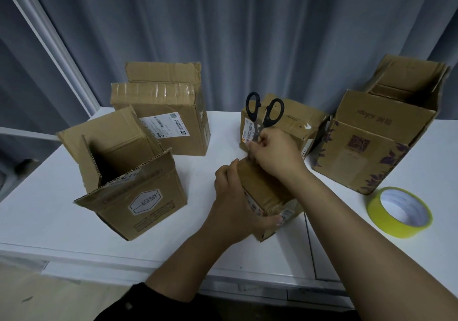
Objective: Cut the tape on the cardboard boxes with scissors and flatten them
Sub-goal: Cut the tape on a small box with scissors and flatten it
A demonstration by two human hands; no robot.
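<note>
A small taped cardboard box (262, 187) lies on the white table (49, 211) in front of me. My left hand (235, 196) grips its left side, thumb at the near end. My right hand (275, 154) is closed around the blades of black-handled scissors (264, 112), whose handles point up and away; the tips are hidden by my fingers at the box's far end. An open box (138, 196) stands at the left, a taped box (168, 122) behind it, another box (297, 125) behind the scissors, and a tall open box (371, 134) at the right.
A roll of yellow-green tape (400, 211) lies at the near right of the table. Grey curtains (247, 35) hang behind the table. The table's front edge runs just below my forearms.
</note>
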